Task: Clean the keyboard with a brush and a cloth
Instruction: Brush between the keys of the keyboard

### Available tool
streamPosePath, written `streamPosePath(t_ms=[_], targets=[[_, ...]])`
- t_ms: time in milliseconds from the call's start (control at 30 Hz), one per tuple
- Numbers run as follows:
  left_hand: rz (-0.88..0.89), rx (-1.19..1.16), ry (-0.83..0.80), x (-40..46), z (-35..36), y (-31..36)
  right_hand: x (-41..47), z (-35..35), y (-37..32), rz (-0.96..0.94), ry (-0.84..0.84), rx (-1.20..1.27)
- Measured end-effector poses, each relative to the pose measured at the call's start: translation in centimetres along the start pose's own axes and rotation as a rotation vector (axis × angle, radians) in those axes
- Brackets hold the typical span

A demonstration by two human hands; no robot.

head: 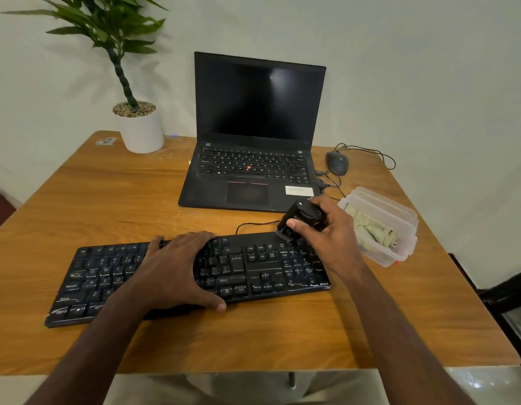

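Black keyboard (253, 270): left hand (177, 270) flat; right hand (326, 232) grips one brush (300, 220)

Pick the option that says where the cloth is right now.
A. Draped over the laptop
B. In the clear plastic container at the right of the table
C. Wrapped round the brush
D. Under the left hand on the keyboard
B: the pale cloth lies bunched inside the clear plastic container, while the right hand holds the brush at the keyboard.
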State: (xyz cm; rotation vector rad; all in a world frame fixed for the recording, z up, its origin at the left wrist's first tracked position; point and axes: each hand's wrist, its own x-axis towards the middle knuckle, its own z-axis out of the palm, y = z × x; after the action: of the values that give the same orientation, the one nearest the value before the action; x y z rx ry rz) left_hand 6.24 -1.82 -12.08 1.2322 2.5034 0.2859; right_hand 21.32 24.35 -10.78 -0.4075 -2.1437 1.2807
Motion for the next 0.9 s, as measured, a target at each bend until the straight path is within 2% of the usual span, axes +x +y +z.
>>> streamPosePath(t_ms=[67,167,300,467,633,700,800,900], targets=[[-0.004,0.004,-0.002,0.0,0.0,0.1,0.0,-0.7,0.1,-0.003,-0.031,0.032],[0.0,-0.001,0.0,-0.1,0.1,0.0,0.0,-2.0,0.7,-0.01,-0.121,-0.082],[0.005,-0.008,0.016,-0.1,0.0,0.0,0.9,-3.7,0.5,-0.058,-0.133,-0.21],[-0.007,-0.006,0.014,-0.1,0.0,0.2,0.7,-3.2,0.3,-0.048,-0.142,-0.144],[-0.015,0.0,0.06,-0.7,0.9,2.2,-0.2,-0.5,-0.8,0.0,0.024,-0.021],[-0.002,-0.001,0.061,-1.0,1.5,3.5,-0.7,1.4,-1.7,0.0,0.04,-0.004],[0.003,-0.066,0.099,-2.3,1.1,3.1,-1.3,3.9,-2.9,-0.038,-0.065,-0.048],[-0.06,-0.104,0.208,-4.9,-0.4,-1.1,-1.6,5.6,-3.2,-0.04,-0.212,-0.117]])
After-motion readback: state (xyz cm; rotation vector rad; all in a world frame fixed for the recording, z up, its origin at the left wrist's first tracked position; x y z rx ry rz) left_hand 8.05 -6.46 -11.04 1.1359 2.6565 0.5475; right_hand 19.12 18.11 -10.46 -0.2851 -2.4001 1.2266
